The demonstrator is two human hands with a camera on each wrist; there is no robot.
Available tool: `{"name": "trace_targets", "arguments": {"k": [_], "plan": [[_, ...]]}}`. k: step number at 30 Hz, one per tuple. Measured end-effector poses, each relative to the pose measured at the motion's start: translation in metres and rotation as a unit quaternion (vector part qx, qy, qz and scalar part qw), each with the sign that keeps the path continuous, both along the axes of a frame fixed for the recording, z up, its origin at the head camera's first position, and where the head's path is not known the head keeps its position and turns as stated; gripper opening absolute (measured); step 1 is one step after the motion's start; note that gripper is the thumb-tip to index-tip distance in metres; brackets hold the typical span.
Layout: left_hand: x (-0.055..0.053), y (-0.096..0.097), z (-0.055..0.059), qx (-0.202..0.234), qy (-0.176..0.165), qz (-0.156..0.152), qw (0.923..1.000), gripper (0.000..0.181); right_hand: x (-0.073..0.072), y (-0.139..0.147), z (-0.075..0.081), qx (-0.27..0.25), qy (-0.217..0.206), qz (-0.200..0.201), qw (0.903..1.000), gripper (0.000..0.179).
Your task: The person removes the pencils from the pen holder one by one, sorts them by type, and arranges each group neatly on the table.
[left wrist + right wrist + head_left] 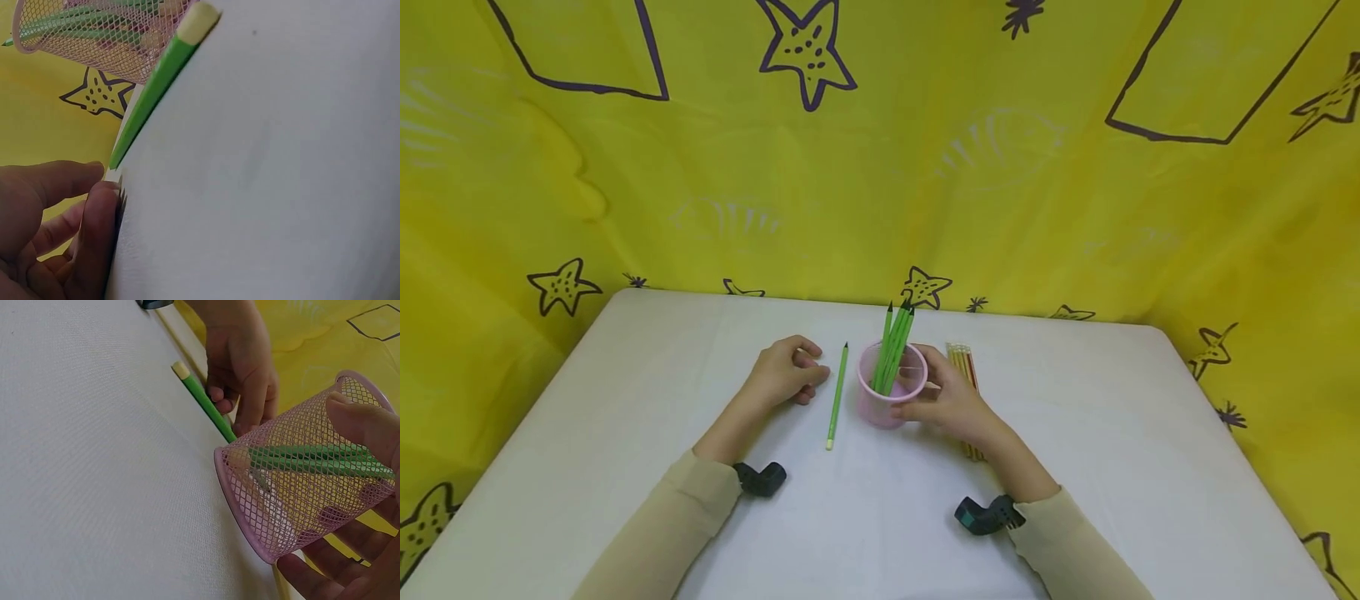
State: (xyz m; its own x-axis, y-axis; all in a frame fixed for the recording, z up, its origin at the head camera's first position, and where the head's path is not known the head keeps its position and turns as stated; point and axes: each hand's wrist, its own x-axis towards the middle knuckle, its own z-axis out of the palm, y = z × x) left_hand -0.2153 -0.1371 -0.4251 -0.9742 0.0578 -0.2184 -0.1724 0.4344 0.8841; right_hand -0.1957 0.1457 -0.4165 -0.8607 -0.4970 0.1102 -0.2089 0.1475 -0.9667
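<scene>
My right hand (955, 402) grips a pink mesh pencil cup (294, 481) from its right side, thumb and fingers spread around the wall. Several green pencils (895, 346) stand in the cup, dark points up, leaning right. Left of the cup a single green pencil (838, 398) lies on the table, its pale end toward me. My left hand (784, 372) rests just left of this pencil, fingers loosely bent and holding nothing. In the left wrist view, the thumb and index fingertips (94, 170) appear near the pencil's far end.
Beside the right hand lies a row of yellowish pencils (958, 357), with a reddish one at its right edge; the hand and forearm partly cover them. The white table (662, 400) ends at a yellow curtain (880, 167) with printed stars. Dark wrist cameras sit at both cuffs.
</scene>
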Motion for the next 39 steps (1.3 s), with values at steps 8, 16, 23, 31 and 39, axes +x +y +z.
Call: {"name": "trace_targets", "arguments": {"k": [8, 16, 23, 31, 39], "plan": [[-0.001, -0.007, 0.007, 0.069, -0.033, -0.015, 0.9969, 0.040, 0.002, -0.003, 0.002, -0.002, -0.009, -0.002, 1.0000, 0.081], [0.001, -0.004, 0.036, 0.158, -0.011, -0.026, 0.9870, 0.045, 0.003, -0.004, 0.002, 0.002, -0.012, -0.001, 0.9999, 0.081], [-0.001, 0.020, 0.060, 0.196, 0.011, -0.033, 0.9799, 0.035, 0.003, -0.002, 0.000, 0.008, -0.005, -0.009, 0.9999, 0.082], [-0.003, 0.048, 0.059, 0.235, 0.046, -0.047, 0.9698, 0.036, 0.002, 0.001, 0.000, 0.009, 0.002, -0.006, 0.9999, 0.082], [-0.003, 0.057, 0.051, 0.277, 0.042, -0.052, 0.9584, 0.037, 0.001, 0.004, 0.000, 0.019, 0.002, -0.007, 0.9998, 0.082]]}}
